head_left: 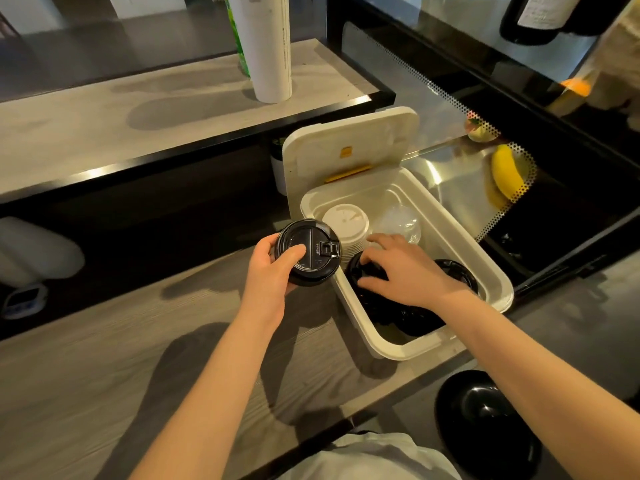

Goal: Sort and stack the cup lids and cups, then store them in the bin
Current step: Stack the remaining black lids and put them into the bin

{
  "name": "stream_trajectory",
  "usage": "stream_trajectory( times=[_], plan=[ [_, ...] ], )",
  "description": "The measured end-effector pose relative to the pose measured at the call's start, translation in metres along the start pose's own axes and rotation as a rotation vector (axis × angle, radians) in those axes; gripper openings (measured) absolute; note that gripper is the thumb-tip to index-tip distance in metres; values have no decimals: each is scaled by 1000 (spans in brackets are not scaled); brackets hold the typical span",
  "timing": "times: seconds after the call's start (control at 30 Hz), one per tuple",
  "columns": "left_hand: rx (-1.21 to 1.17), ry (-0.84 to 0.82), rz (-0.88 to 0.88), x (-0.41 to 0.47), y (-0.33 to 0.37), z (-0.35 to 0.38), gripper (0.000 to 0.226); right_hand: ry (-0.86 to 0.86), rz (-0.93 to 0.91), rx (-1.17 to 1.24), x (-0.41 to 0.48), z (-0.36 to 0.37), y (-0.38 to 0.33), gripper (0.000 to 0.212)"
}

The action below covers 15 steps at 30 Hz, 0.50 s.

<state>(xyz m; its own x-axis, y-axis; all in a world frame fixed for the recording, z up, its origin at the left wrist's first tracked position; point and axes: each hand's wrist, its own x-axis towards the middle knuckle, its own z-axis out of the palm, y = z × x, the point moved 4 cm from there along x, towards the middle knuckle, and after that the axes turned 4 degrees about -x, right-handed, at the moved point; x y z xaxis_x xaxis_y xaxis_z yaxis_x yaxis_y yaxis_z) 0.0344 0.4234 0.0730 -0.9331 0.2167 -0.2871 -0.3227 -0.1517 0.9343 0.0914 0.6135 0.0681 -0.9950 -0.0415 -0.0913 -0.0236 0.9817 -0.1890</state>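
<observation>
A cream bin (485,268) with its hinged lid (349,143) raised stands on the wooden counter. My left hand (270,271) grips a stack of black cup lids (311,251) just left of the bin's rim, thumb on top. Inside the bin, my right hand (401,268) rests with spread fingers on another black lid stack (356,268). A white lid stack (346,220) and clear lids (398,223) sit at the bin's far end. More black lids (457,271) lie to the right of my right hand.
A tall white sleeve of cups (266,46) stands on the raised shelf behind. To the right is a glass display case with a banana (507,174). A black stool (485,420) sits below the counter edge. A white container (34,251) lies at far left.
</observation>
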Motion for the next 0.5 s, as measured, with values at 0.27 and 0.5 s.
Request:
stream_trajectory(
  times=[0.27, 0.5],
  plan=[
    [107, -250, 58, -4, 13, 63, 37, 78, 206, 841, -20, -70, 22, 35],
    [63, -427, -76, -16, 1, 120, 33, 24, 297, 1004, -39, -68, 49, 36]
  ],
)
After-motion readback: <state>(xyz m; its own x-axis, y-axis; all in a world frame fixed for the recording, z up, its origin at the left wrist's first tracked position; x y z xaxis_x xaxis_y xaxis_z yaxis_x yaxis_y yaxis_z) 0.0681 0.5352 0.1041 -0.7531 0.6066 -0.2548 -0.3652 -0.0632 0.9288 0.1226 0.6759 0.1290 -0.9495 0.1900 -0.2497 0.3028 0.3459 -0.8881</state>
